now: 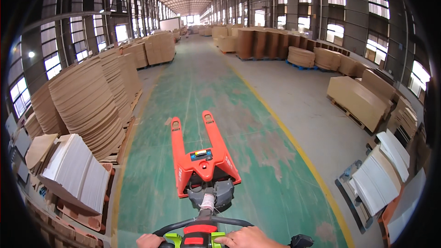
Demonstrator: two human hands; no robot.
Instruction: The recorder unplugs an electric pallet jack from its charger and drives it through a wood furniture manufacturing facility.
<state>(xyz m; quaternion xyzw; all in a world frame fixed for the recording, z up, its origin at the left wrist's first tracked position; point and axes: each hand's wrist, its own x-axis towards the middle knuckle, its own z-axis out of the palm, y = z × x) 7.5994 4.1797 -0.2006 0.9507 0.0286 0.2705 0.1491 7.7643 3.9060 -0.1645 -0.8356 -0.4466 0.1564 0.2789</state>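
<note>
A red electric pallet truck (200, 169) stands in front of me, its two forks pointing away down the aisle with nothing on them. Its control handle (198, 230) is at the lower edge, a black loop with red and lime-green parts. My left hand (150, 240) is closed round the left grip, partly cut off by the picture's edge. On the other side my right hand (249, 238) grips the handle, with a digit lying on the green part. A small black device (301, 240) shows beside my right wrist.
Yellow lines (288, 133) border the green floor lane (257, 156). On the left are tall stacks of brown board (87, 105) and a pallet of white sheets (76, 174). To the right sit wrapped board stacks (358, 98), white sheets (374, 186) and farther brown piles (259, 43).
</note>
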